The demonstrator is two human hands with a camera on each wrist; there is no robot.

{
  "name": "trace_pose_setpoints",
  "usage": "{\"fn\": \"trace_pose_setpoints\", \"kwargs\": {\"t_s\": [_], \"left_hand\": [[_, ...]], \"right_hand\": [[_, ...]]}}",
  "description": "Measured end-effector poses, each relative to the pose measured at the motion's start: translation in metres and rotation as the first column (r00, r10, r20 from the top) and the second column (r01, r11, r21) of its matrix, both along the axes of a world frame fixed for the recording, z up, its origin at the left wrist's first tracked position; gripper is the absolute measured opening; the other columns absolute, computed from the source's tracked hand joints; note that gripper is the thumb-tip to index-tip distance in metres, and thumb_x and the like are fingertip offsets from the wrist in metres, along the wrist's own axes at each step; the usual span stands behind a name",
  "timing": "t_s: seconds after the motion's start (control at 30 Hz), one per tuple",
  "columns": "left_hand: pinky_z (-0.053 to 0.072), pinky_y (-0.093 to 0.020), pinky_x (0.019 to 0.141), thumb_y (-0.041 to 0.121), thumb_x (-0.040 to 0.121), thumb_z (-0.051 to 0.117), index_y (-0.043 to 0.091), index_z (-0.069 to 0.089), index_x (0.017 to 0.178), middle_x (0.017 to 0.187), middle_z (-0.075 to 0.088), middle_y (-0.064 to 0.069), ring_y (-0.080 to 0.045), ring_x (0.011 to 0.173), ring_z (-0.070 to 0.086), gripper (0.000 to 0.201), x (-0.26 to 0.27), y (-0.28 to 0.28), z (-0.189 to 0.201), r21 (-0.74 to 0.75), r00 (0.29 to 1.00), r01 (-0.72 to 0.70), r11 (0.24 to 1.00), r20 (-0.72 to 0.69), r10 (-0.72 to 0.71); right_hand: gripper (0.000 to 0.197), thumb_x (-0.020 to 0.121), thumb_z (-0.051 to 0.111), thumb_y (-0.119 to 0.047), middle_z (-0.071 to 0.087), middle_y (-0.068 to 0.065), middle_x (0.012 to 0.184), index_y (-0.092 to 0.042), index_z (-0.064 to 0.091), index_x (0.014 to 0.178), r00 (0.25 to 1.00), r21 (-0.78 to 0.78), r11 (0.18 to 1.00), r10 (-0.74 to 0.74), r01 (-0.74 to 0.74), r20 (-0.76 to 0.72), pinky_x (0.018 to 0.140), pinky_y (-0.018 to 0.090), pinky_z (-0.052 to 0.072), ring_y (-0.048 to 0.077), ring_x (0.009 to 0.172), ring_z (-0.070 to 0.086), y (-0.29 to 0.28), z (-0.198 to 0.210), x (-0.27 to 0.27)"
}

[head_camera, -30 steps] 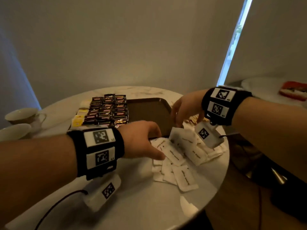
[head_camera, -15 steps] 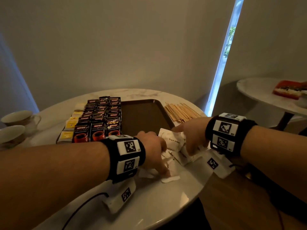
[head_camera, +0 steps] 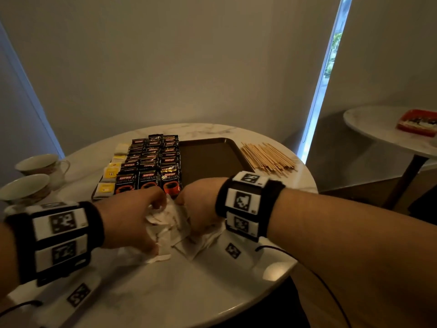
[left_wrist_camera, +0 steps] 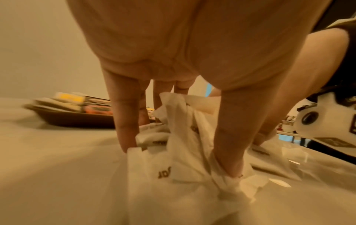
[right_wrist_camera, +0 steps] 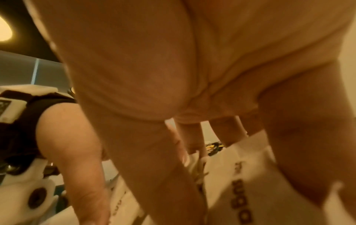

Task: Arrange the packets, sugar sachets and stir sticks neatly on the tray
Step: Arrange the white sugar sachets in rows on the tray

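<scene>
A heap of white sugar sachets [head_camera: 171, 224] lies on the marble table just in front of the dark brown tray [head_camera: 208, 157]. My left hand [head_camera: 158, 223] and right hand [head_camera: 189, 216] close on the heap from both sides. In the left wrist view the sugar sachets [left_wrist_camera: 181, 137] bunch up between thumb and fingers [left_wrist_camera: 125, 121]. The right wrist view shows the printed sugar sachets [right_wrist_camera: 240, 175] held the same way. Rows of black coffee packets [head_camera: 153, 159] and yellow tea packets [head_camera: 111, 172] fill the tray's left half. Wooden stir sticks [head_camera: 267, 157] lie on the table to the right of the tray.
Two teacups [head_camera: 35, 162] [head_camera: 26, 189] stand at the table's left edge. The tray's right half is bare. A second table at the far right carries a red tray [head_camera: 418, 121]. The round table's front edge runs close under my wrists.
Both hands have drawn together and swept the scattered sachets into one bunched heap near the tray's front edge. The right hand came back from the stir sticks.
</scene>
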State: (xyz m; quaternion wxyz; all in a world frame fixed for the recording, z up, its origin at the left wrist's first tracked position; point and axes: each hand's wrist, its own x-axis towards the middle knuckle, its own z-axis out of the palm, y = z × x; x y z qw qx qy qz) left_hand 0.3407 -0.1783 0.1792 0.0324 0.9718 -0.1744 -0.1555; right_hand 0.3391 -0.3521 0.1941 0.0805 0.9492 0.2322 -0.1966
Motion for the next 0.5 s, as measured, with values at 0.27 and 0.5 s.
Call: {"fn": "trace_pose_setpoints", "kwargs": {"t_s": [0.27,0.5], "left_hand": [[0.045,-0.034,0.112,0.051,0.061,0.092,0.046,0.017,0.159,0.157,0.039,0.016,-0.013,0.139,0.044,0.124,-0.006,0.020,0.003,0.007,0.997,0.032,0.999,-0.065,-0.032],[0.053,-0.033,0.101,0.051,0.064,0.090,0.053,0.025,0.155,0.143,0.053,0.018,-0.009,0.122,0.055,0.112,-0.009,0.014,0.002,-0.018,0.993,0.063,0.998,-0.096,-0.064]], "right_hand": [[0.043,0.096,0.067,-0.036,0.062,-0.009,0.132,-0.034,0.061,0.139,0.983,0.270,0.947,-0.185,0.176,0.005,0.073,0.022,0.044,0.011,0.106,0.055,0.003,0.047,0.018],[0.053,0.091,0.068,-0.026,0.060,-0.009,0.113,-0.040,0.055,0.140,0.988,0.081,0.992,-0.085,0.096,-0.130,0.084,0.028,0.053,0.012,0.096,0.058,0.015,0.018,0.022]]}}
